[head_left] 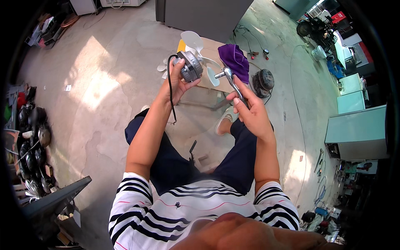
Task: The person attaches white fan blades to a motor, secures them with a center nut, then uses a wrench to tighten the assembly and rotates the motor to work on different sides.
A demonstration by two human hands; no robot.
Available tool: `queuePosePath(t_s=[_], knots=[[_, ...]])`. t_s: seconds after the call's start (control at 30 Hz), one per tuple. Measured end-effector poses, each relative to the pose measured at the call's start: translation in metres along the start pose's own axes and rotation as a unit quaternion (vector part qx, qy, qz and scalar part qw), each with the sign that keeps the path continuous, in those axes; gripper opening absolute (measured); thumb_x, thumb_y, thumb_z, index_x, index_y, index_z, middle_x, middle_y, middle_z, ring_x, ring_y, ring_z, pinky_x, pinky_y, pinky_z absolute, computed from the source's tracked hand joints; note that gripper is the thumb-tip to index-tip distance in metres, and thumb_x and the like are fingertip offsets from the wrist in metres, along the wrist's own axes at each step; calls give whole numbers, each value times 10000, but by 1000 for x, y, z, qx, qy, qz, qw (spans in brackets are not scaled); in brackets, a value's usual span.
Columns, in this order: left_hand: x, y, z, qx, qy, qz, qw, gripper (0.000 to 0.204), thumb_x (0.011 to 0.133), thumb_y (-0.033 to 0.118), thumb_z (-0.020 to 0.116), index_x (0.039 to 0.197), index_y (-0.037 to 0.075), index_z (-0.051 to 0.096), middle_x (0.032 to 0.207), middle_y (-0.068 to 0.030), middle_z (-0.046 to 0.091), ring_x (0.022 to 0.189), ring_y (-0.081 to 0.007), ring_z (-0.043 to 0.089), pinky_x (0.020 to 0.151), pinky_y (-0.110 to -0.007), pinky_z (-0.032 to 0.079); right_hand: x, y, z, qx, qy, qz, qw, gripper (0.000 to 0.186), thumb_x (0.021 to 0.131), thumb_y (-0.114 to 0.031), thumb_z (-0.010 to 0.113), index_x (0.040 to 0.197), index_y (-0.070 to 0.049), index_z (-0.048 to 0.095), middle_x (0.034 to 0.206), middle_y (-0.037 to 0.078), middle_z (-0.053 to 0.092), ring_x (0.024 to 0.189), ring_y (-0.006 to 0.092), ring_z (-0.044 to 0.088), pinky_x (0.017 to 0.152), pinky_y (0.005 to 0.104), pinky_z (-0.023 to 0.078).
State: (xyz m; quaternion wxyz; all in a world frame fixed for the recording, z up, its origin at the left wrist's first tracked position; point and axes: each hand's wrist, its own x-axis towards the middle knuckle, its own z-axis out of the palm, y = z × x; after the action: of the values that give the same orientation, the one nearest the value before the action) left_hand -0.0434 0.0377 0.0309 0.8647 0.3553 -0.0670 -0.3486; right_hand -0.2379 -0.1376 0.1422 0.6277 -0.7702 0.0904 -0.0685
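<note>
My left hand (179, 81) is closed around a small round electric motor (190, 66) with a grey metal housing. A black cable (170, 89) hangs from the motor down along my left wrist. In my right hand (252, 108) is a ratchet wrench (233, 83), its socket end pointing left toward the motor, apart from it. Behind the two hands, white fan blades (193, 40) lie at a low wooden table (212, 48). On the table's right side is a crumpled purple cloth (234, 62); a yellow item (181, 46) shows partly behind the motor.
A dark round compressor (263, 81) stands on the floor right of the table, near a gauge with hoses (265, 52). Beyond the table rises a large grey cabinet (200, 18). Several black compressors (37, 137) are heaped at the far left; pale green appliance panels (356, 129) stand at the right.
</note>
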Motion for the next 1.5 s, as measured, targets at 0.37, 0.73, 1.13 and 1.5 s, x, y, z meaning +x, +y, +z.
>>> queuePosePath(t_s=[0.37, 0.73, 1.13, 1.5], knots=[[-18, -2, 31, 31, -34, 58, 997, 863, 862, 118, 771, 1527, 179, 224, 1399, -156, 485, 1204, -286, 617, 942, -425, 611, 3, 17, 27, 81, 42, 53, 994, 525, 1008, -111, 585, 1517, -58, 467, 1054, 5, 646, 737, 36, 508, 558, 193, 402], [-26, 5, 37, 67, -29, 78, 994, 1038, 790, 130, 837, 1567, 172, 151, 1463, -184, 385, 1280, -308, 535, 980, -441, 577, 2, 25, 51, -41, 136, -75, 987, 506, 1019, -55, 526, 1520, -40, 457, 1058, 39, 643, 765, 69, 564, 683, 234, 499], [-32, 11, 32, 105, -25, 72, 992, 1024, 796, 153, 829, 1577, 204, 169, 1426, -217, 418, 1256, -311, 551, 991, -428, 566, -11, -6, 47, -108, 178, -140, 968, 450, 1028, -63, 557, 1475, -30, 518, 1091, 54, 658, 773, 53, 563, 588, 189, 460], [-35, 12, 31, 135, -21, 71, 988, 1049, 771, 160, 843, 1580, 193, 176, 1430, -201, 433, 1219, -299, 583, 965, -411, 579, 1, 4, 17, 40, 101, -43, 993, 465, 1025, -114, 597, 1472, -16, 512, 1093, 37, 657, 772, 26, 535, 551, 157, 425]])
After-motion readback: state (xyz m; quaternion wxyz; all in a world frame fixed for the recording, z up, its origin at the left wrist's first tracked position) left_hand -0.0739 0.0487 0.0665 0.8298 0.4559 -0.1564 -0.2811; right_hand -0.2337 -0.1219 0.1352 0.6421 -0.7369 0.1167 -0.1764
